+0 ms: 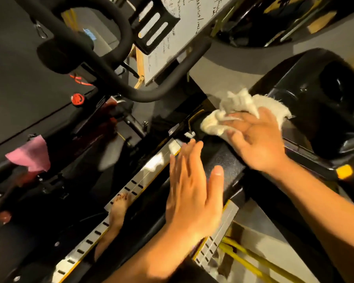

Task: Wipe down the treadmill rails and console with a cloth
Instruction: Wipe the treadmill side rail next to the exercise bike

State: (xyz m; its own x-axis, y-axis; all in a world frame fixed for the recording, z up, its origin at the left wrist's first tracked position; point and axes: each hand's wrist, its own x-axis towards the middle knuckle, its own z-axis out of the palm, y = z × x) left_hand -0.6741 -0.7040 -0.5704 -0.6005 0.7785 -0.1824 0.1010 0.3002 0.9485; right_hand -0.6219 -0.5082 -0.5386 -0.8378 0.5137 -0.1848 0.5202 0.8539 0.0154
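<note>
White fluffy cloth (233, 111) is bunched up under the right grip (255, 139). That grip's fingers are spread and lie flat on top, pressing the cloth onto the black frame right next to a glossy black shroud (325, 103). No pinch that I can see, just a flat palm, with some cloth poking out past the fingertips.

Left grip (192, 193) sits just beside the right one and nearer the body, fingers straight and close together, thumb out. It's over a textured black beam (227, 160). It's a bit blurry, so I can't tell if it's actually touching.

A silver slotted rail (131, 187) runs off to the left of the left grip, with a bare foot (119, 213) right against it. Well off to the left of both grips hangs a pink rag (31, 154), with a red knob (77, 99) further up. Beyond the grips a black padded handlebar (110, 78) curves around, with a whiteboard (182, 27) behind it. Yellow bars (243, 260) lie just right of the left wrist.
</note>
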